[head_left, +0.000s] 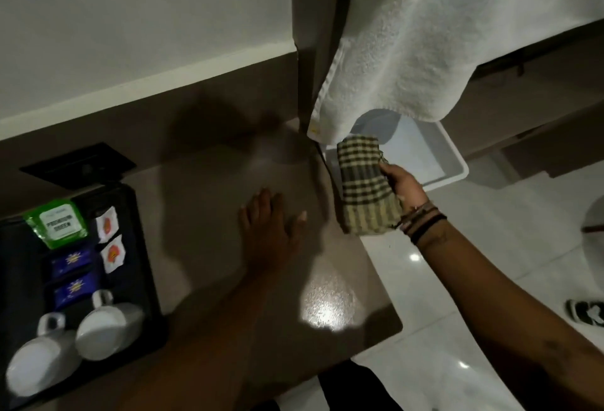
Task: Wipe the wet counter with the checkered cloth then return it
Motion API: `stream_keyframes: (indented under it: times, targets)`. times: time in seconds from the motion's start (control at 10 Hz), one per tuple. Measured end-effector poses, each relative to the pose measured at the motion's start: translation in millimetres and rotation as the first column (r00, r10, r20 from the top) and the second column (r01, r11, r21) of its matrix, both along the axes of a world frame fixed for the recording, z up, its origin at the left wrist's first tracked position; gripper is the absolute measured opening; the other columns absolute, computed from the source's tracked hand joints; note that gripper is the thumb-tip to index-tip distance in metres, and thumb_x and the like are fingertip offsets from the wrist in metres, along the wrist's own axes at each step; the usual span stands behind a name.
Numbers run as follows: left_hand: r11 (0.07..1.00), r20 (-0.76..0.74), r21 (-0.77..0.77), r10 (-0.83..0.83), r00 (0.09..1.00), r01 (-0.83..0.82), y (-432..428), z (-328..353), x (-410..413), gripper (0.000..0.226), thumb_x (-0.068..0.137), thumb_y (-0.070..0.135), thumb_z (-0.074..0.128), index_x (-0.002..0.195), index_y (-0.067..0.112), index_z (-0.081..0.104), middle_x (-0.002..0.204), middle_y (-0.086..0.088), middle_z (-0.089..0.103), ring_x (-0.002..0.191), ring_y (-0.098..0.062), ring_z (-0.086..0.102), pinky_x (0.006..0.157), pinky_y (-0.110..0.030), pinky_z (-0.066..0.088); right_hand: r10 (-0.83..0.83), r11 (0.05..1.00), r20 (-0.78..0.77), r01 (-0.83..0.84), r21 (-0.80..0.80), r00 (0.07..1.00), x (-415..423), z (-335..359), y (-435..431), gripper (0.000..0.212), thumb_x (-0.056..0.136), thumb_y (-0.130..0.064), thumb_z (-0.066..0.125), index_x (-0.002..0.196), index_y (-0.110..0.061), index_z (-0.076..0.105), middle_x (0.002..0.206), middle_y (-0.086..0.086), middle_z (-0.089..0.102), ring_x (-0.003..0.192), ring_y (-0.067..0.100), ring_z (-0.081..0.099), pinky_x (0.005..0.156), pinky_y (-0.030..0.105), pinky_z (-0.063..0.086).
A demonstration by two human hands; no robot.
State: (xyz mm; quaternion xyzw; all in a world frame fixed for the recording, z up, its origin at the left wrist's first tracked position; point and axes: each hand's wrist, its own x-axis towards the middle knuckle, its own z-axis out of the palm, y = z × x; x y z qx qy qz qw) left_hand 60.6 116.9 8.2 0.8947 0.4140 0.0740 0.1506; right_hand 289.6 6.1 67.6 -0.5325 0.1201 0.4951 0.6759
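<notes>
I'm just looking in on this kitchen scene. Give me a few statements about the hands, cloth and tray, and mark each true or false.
1. The right hand grips the checkered cloth. True.
2. The left hand holds a mug. False: it lies flat and open on the counter.
3. Two white mugs stand on the black tray. True.
4. The cloth is spread flat in the middle of the counter. False: it is bunched in the hand at the counter's right edge.
5. A white towel hangs above the cloth. True.

tray (143, 247) left on counter (212, 182), cups (108, 329) inside
</notes>
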Motion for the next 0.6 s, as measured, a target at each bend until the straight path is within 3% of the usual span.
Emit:
stream_keyframes:
  times: [0.1,0.2,0.3,0.4,0.5,0.6]
  targets:
    - [0.999,-0.041,0.033,0.014,0.999,-0.013,0,-9,1,0.074,0.094,0.064,0.042,0.139,0.009,0.062,0.152,-0.021,0.05,0.141,-0.039,0.042,0.116,-0.059,0.026,0.075,0.996,0.05,-0.077,0.033,0.996,55,-14,38,0.039,0.104,-0.027,0.051,0.089,-0.011,0.083,0.089,0.007,0.081,0.079,0.022,0.077,0.073,0.03,0.062]
    - [0.999,-0.041,0.043,0.032,0.999,-0.03,0,-13,3,0.077,0.093,0.066,0.043,0.141,0.009,0.061,0.154,-0.022,0.048,0.142,-0.039,0.04,0.117,-0.059,0.025,0.299,0.953,0.098,-0.293,-0.072,0.949,82,-33,56,0.035,0.103,-0.021,0.054,0.088,-0.01,0.084,0.088,0.007,0.081,0.08,0.024,0.077,0.07,0.03,0.063]
    - [0.999,-0.035,0.04,0.033,0.999,-0.032,2,-16,6,0.08,0.092,0.07,0.044,0.142,0.009,0.06,0.155,-0.021,0.046,0.144,-0.038,0.038,0.119,-0.059,0.023,0.622,0.747,0.175,-0.512,-0.424,0.763,97,-61,75,0.016,0.097,-0.003,0.061,0.104,0.001,0.075,0.093,0.012,0.08,0.096,0.036,0.07,0.086,0.041,0.061]
    - [0.999,-0.042,0.033,0.027,0.999,-0.025,3,-17,5,0.081,0.091,0.071,0.045,0.142,0.01,0.059,0.156,-0.019,0.045,0.144,-0.037,0.037,0.119,-0.058,0.023,0.703,0.672,0.366,-0.4,-0.623,0.61,93,-74,85,0.023,0.095,-0.002,0.063,0.115,0.003,0.072,0.113,0.02,0.074,0.11,0.039,0.066,0.1,0.046,0.054]
    - [0.998,-0.014,0.05,0.029,0.999,-0.029,4,-22,2,0.079,0.091,0.071,0.047,0.141,0.011,0.06,0.155,-0.018,0.045,0.143,-0.037,0.038,0.118,-0.059,0.024,0.86,0.51,0.498,-0.161,-0.845,0.11,80,-74,81,0.019,0.093,-0.018,0.063,0.097,-0.001,0.072,0.105,0.023,0.071,0.104,0.039,0.064,0.088,0.036,0.049]
    - [0.996,-0.034,0.082,0.027,0.999,-0.024,3,-24,4,0.078,0.091,0.071,0.047,0.142,0.013,0.059,0.155,-0.017,0.045,0.144,-0.036,0.038,0.118,-0.058,0.023,0.857,0.51,0.496,-0.095,-0.855,0.142,73,-63,68,0.013,0.09,-0.017,0.064,0.082,-0.006,0.065,0.098,0.023,0.068,0.098,0.039,0.065,0.078,0.033,0.046]
